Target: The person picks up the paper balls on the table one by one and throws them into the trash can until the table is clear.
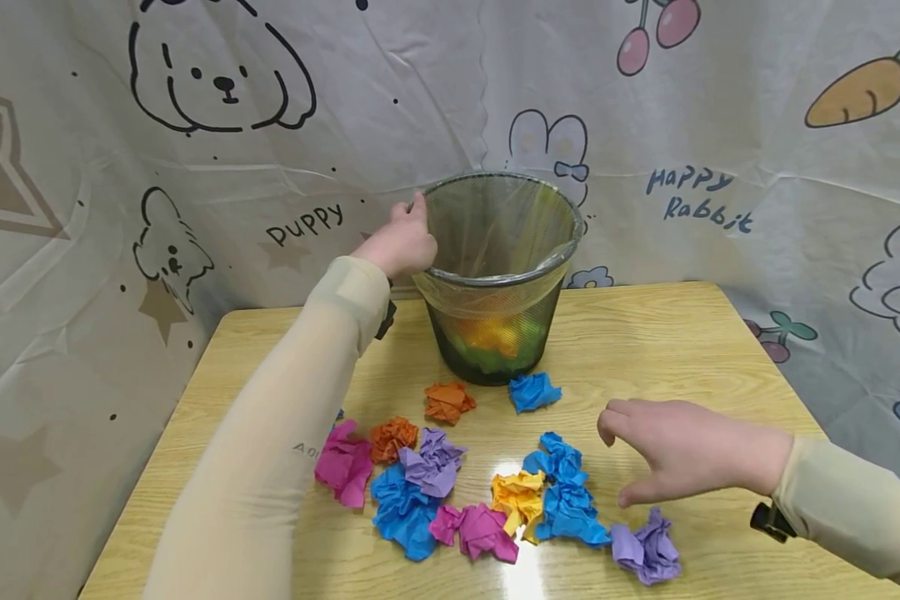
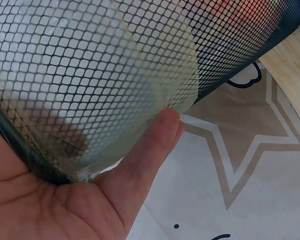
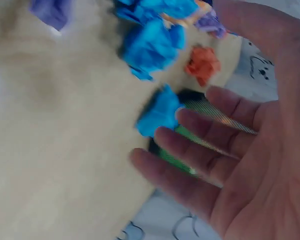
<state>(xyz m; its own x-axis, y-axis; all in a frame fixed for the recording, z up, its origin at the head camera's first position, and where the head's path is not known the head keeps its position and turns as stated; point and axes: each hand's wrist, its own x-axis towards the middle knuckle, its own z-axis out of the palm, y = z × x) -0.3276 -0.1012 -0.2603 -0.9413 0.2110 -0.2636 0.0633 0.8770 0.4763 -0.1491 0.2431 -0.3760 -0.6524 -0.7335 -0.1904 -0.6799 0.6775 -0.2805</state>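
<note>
Seemingly part done: paper (image 1: 534,392) lay on the table (image 1: 720,333), more in the bin (image 1: 536,312); left hand (image 1: 401,242) clamped the rim (image 2: 15,140), right hand (image 1: 690,446) hung empty.

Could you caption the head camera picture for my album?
Left hand grips a mesh bin; right hand hovers near colorful crumpled papers.

The bin (image 1: 495,329) is mesh, its liner (image 1: 487,229) sheer plastic — the balls (image 1: 411,512) crumpled paper, the counter (image 1: 660,350) glossy, wood-grained.
</note>
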